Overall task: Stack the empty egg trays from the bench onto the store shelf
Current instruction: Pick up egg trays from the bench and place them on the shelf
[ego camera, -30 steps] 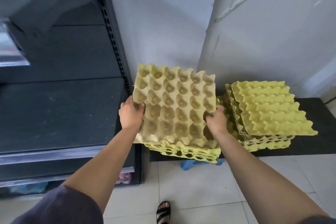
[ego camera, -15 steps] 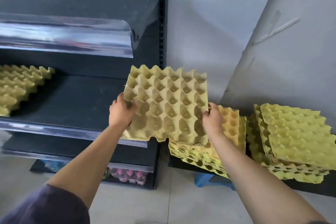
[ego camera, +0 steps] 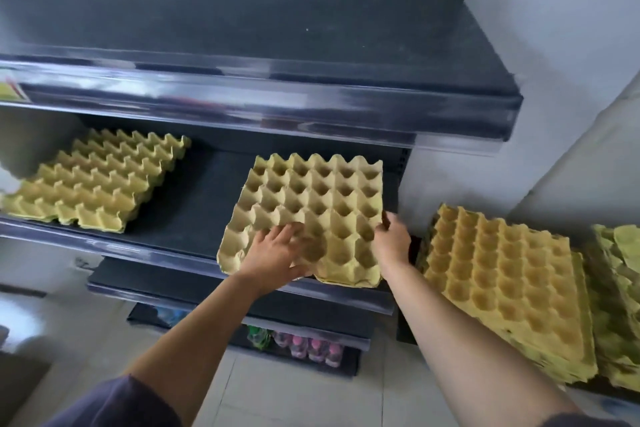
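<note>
Step in hand: seating one egg tray [ego camera: 311, 204] on the store shelf [ego camera: 194, 215].

Position of the tray: it lies cups-up on the right part of the shelf and looks roughly level. Its near edge overhangs the shelf's front lip. It is near square, so no long axis governs the move. Its far edge points into the shelf, directly away from me.

Left grip [ego camera: 277, 255]: fingers spread and flat on the upper face near the front edge, pressing down. I cannot tell whether the thumb hooks beneath the edge.

Right grip [ego camera: 393, 243]: pinching the tray's right edge, near the front corner.

Governing relation: both grips sit at the tray's near side, with its body ahead of them. The likely next move is a push straight in until the overhang is gone. The shelf stack [ego camera: 100, 180] lies well apart to the left, nearer the left grip. Joining it would need a sideways carry.

Contents:
- Shelf: the shelf stack, plus this tray.
- Tabletop [ego camera: 406, 328]: mostly hidden under a near stack [ego camera: 502, 281] and a far stack [ego camera: 620, 305], both on my right.
- Lowest shelf: bottles [ego camera: 304, 347].

Judgement: much of the transfer remains.
</note>
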The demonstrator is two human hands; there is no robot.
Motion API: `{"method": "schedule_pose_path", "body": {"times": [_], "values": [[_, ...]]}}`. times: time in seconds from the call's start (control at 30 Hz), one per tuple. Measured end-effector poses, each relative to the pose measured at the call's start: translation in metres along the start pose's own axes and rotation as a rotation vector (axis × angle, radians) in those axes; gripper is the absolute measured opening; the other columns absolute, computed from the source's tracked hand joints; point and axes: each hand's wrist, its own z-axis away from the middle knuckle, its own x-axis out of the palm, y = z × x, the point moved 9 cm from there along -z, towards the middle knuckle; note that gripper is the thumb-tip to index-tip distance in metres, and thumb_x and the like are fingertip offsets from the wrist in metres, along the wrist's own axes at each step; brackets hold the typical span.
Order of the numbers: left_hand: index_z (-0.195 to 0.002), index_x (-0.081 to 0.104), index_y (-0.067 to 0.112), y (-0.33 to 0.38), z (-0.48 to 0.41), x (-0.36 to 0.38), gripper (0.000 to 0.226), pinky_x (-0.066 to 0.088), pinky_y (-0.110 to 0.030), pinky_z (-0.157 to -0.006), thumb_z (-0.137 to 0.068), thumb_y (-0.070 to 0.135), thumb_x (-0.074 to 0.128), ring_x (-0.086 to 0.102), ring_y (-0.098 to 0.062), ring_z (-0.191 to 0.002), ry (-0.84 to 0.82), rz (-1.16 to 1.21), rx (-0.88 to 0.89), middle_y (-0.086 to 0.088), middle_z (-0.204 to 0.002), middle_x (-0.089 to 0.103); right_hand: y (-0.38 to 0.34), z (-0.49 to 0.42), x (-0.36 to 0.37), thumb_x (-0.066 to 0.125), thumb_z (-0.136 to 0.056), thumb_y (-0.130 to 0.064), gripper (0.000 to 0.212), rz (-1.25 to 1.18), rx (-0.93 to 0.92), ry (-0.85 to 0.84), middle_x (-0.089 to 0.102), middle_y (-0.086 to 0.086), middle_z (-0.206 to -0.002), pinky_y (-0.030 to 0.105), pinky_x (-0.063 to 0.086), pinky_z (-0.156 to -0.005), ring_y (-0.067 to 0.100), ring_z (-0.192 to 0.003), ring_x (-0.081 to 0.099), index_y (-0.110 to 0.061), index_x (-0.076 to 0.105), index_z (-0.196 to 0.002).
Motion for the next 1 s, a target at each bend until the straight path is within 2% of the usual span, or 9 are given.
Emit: {"method": "schedule_pose_path", "body": {"times": [0.07,0.13,0.23,0.37,0.43,0.53,0.67,0.8,1.0], "values": [[-0.132,0.045,0.041,-0.085,-0.012,0.019,0.049,0.022,-0.039,-0.106,-0.085,0.054,0.052,0.035,-0.020,-0.128,-0.045,-0.001,0.030,0.006,-0.147,0.026,-0.018,0.000,0.084,0.046,-0.097,-0.012,0.042,-0.045,0.081,-0.057,0.048,0.011,-0.140,0.043,0.039,-0.106,0.028,-0.126,0.047,-0.012,0.043,-0.139],[-0.131,0.046,0.039,-0.083,-0.011,0.023,0.045,0.019,-0.040,-0.107,-0.088,0.050,0.051,0.037,-0.019,-0.128,-0.061,-0.011,0.034,0.004,-0.147,0.025,-0.025,0.011,0.090,0.052,-0.094,-0.012,0.054,-0.030,0.048,-0.171,0.040,0.008,-0.146,0.038,0.036,-0.108,0.026,-0.132,0.040,-0.014,0.033,-0.145],[-0.128,0.050,0.032,-0.076,-0.015,0.016,0.039,0.018,-0.038,-0.108,-0.091,0.046,0.047,0.040,-0.018,-0.126,-0.056,0.037,0.079,-0.003,-0.146,0.021,-0.028,0.002,0.090,0.049,-0.089,0.004,0.061,0.157,-0.065,-0.160,0.043,0.011,-0.143,0.031,0.037,-0.104,0.025,-0.129,0.043,-0.015,0.034,-0.145],[-0.122,0.055,0.024,-0.074,-0.016,0.003,0.030,0.040,-0.038,-0.098,-0.093,0.033,0.050,0.050,-0.028,-0.117,-0.037,0.079,0.124,-0.008,-0.147,0.022,-0.036,0.007,0.080,0.047,-0.088,0.009,0.058,0.143,-0.120,-0.052,0.049,0.010,-0.139,0.023,0.034,-0.102,0.024,-0.128,0.046,-0.012,0.040,-0.142],[-0.118,0.058,0.020,-0.073,-0.019,-0.005,0.026,0.045,-0.038,-0.091,-0.094,0.027,0.051,0.051,-0.031,-0.115,-0.024,0.077,0.136,-0.007,-0.149,0.023,-0.039,0.013,0.078,0.048,-0.088,0.009,0.058,0.141,-0.117,0.001,0.048,0.012,-0.139,0.026,0.034,-0.103,0.025,-0.128,0.046,-0.010,0.040,-0.142],[-0.115,0.060,0.021,-0.081,-0.029,-0.014,0.024,0.043,-0.036,-0.091,-0.092,0.025,0.053,0.051,-0.030,-0.114,-0.026,0.091,0.110,-0.004,-0.150,0.022,-0.041,0.021,0.079,0.048,-0.088,0.009,0.059,0.184,-0.125,0.034,0.047,0.015,-0.139,0.030,0.036,-0.104,0.029,-0.127,0.047,-0.008,0.036,-0.144],[-0.119,0.058,0.019,-0.087,-0.018,0.005,0.027,0.048,-0.039,-0.088,-0.092,0.017,0.051,0.052,-0.030,-0.109,-0.070,0.107,0.017,-0.002,-0.148,0.021,-0.036,0.026,0.090,0.045,-0.089,0.009,0.064,0.287,-0.117,-0.085,0.038,0.011,-0.147,0.034,0.039,-0.107,0.027,-0.132,0.042,-0.011,0.027,-0.148],[-0.121,0.058,0.018,-0.083,-0.006,0.012,0.030,0.050,-0.039,-0.089,-0.092,0.013,0.052,0.048,-0.029,-0.115,0.020,0.130,-0.024,-0.005,-0.145,0.025,-0.037,0.027,0.089,0.044,-0.090,0.008,0.064,0.390,-0.176,-0.097,0.038,0.009,-0.148,0.034,0.038,-0.107,0.026,-0.133,0.041,-0.011,0.026,-0.148],[-0.123,0.056,0.017,-0.081,-0.007,0.006,0.032,0.048,-0.043,-0.089,-0.093,0.024,0.051,0.049,-0.030,-0.115,0.001,0.149,-0.030,-0.006,-0.142,0.029,-0.040,0.035,0.086,0.044,-0.096,-0.012,0.053,0.544,-0.242,-0.143,0.044,0.015,-0.137,0.042,0.048,-0.094,0.032,-0.119,0.052,-0.011,0.028,-0.146]]}}
